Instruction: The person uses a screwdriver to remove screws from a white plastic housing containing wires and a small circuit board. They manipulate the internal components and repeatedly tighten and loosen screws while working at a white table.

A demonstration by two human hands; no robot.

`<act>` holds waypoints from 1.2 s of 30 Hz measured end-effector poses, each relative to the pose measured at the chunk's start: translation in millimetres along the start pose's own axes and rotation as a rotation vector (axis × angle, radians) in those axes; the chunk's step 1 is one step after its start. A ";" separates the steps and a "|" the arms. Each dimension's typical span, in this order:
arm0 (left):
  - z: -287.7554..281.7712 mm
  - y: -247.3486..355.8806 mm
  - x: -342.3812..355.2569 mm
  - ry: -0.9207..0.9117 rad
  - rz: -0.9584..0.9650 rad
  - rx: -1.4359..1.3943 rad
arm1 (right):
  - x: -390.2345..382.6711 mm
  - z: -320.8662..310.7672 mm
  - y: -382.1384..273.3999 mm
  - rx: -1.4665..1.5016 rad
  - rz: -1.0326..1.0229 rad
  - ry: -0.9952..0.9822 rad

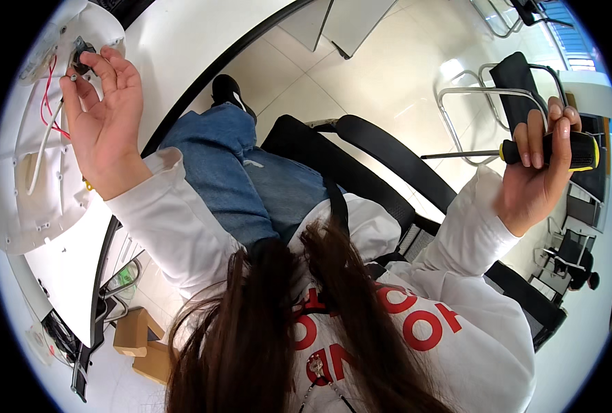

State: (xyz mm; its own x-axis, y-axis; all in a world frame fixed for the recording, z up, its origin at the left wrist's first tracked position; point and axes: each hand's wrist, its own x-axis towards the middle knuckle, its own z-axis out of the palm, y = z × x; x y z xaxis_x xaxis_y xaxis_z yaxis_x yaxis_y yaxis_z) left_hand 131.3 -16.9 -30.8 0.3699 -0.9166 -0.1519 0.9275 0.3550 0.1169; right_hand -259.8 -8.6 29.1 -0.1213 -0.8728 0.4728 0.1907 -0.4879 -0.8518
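At the far left, my left hand (106, 113) is raised over a white plastic housing (27, 210). Its thumb and a finger close near a tiny grey piece, too small to name, while another fingertip touches a small black part (80, 55) on the housing. Red wires (46, 103) and a white cable (40, 151) run from near that part across the shell. Off to the right, well away from the housing, my right hand (540, 158) grips a screwdriver (557, 150) by its black and yellow handle. The thin dark shaft points left, its tip touching nothing.
A white table (171, 51) with a dark curved edge carries the housing. Close by my legs is a black chair armrest (388, 148). Brown cardboard boxes (137, 334) lie on the floor below the table. Metal-framed chairs (512, 89) stand to the right.
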 end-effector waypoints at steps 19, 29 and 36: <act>-0.5 6.8 1.7 0.015 -0.009 0.043 | 14.4 11.5 16.4 0.142 0.059 0.001; 2.9 1.4 5.0 0.061 0.056 0.089 | 48.6 54.7 33.8 0.229 -0.011 -0.074; 4.5 -0.9 4.5 0.137 0.135 0.133 | 62.7 99.4 30.4 0.346 -0.058 -0.137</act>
State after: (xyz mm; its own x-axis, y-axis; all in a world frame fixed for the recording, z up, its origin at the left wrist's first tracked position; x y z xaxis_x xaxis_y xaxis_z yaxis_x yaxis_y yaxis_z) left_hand 131.8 -22.1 -27.1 0.5024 -0.8255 -0.2573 0.8573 0.4369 0.2722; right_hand -164.8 -79.5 55.3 -0.0144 -0.8259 0.5637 0.5083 -0.4915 -0.7071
